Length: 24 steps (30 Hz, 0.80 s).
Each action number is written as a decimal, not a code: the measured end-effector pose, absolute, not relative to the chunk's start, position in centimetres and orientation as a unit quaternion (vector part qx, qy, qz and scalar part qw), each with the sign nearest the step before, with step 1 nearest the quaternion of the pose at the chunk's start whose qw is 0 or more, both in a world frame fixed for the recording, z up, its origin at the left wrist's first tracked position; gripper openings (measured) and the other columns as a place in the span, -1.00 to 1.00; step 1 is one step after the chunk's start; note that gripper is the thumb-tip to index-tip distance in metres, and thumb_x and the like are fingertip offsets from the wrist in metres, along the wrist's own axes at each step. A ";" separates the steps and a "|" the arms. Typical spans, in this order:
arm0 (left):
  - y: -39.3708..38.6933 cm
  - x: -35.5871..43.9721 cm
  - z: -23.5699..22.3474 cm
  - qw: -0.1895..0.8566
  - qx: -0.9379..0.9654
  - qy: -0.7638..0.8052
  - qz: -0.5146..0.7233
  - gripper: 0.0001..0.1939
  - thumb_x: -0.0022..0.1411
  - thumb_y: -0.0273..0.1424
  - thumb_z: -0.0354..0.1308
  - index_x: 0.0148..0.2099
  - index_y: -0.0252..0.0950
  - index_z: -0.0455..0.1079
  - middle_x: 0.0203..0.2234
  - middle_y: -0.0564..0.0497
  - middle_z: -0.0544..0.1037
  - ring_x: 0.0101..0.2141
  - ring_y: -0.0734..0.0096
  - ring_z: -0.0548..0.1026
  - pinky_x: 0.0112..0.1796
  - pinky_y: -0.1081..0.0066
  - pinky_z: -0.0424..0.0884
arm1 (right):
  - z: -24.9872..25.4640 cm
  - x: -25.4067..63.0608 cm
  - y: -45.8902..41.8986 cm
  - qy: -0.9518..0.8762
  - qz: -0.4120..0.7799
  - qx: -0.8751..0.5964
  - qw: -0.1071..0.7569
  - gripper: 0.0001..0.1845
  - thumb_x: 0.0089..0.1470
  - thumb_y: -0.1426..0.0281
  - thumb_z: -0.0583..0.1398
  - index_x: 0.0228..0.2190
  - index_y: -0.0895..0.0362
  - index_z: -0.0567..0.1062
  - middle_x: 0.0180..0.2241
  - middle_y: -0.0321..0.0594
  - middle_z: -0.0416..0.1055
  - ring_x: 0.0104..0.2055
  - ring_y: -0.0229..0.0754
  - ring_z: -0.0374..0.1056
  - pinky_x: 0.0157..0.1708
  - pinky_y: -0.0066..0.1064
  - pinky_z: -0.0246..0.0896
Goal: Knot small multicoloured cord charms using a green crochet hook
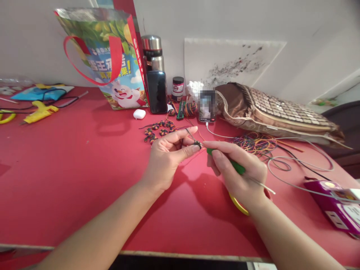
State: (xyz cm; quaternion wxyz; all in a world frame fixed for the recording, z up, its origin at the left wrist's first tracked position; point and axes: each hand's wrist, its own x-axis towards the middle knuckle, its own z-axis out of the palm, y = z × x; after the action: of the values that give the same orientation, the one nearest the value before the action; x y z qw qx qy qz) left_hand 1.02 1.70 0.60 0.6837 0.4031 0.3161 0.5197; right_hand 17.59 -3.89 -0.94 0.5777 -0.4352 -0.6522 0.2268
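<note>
My left hand (pixel 173 152) pinches a small dark crocheted piece (pixel 197 144) between thumb and fingertips, with a strand of yarn running over the raised index finger. In my right hand (pixel 237 165) is a crochet hook with a green handle (pixel 237 166), held like a pen. Its thin metal tip meets the crocheted piece, and the pale rear end sticks out past the palm. Just beyond the left hand lie several multicoloured crocheted rounds (pixel 163 132) on the red table (pixel 84 180). Partly hidden under my right hand is something with a yellow curved edge (pixel 238 205).
A phone (pixel 207 107) with a lit screen stands at the back, its cable trailing right past tangled yarn (pixel 253 144). Behind are a gift bag (pixel 104 60), a dark phone (pixel 156 92) and a cushion (pixel 278 112). A glue gun (pixel 41 111) lies left, a purple power strip (pixel 332 206) right.
</note>
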 end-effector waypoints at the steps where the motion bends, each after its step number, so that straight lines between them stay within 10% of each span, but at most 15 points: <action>1: 1.6 1.2 0.6 0.686 0.387 0.320 0.526 -0.73 -0.11 -0.44 0.61 -0.29 -0.25 0.71 -0.48 0.11 0.55 -0.37 0.55 0.48 -0.22 0.50 0.46 | -1.1 17.4 -3.9 -0.665 0.204 -0.438 0.569 -0.69 0.38 0.50 0.21 0.04 0.03 0.65 -0.42 -0.34 0.54 -0.47 -0.33 0.40 -0.39 -0.43 0.37; 9: 1.2 1.9 0.2 0.755 0.293 0.280 0.515 -0.63 -0.11 -0.53 0.59 -0.17 -0.25 0.73 -0.50 0.14 0.58 -0.41 0.60 0.52 -0.27 0.56 0.49 | -2.3 16.5 -3.7 -0.703 0.097 -0.421 0.565 -0.57 0.35 0.55 0.22 0.19 0.06 0.54 -0.22 -0.19 0.62 -0.32 -0.24 0.50 -0.25 -0.35 0.48; 24: 2.5 0.0 0.8 0.775 0.359 0.259 0.452 -0.60 -0.08 -0.54 0.59 -0.14 -0.20 0.75 -0.44 0.09 0.63 -0.37 0.56 0.57 -0.22 0.51 0.51 | -1.8 17.2 -3.0 -0.519 0.444 -0.332 0.650 -0.78 0.34 0.31 0.33 -0.03 -0.10 0.74 -0.39 -0.30 0.60 -0.49 -0.34 0.41 -0.45 -0.45 0.38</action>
State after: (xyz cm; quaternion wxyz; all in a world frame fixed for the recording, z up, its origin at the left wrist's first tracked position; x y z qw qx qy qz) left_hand 0.02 2.47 0.78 0.7745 0.3588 0.2586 0.4522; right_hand 17.19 -3.05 -1.78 0.6502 -0.3322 -0.5194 0.4440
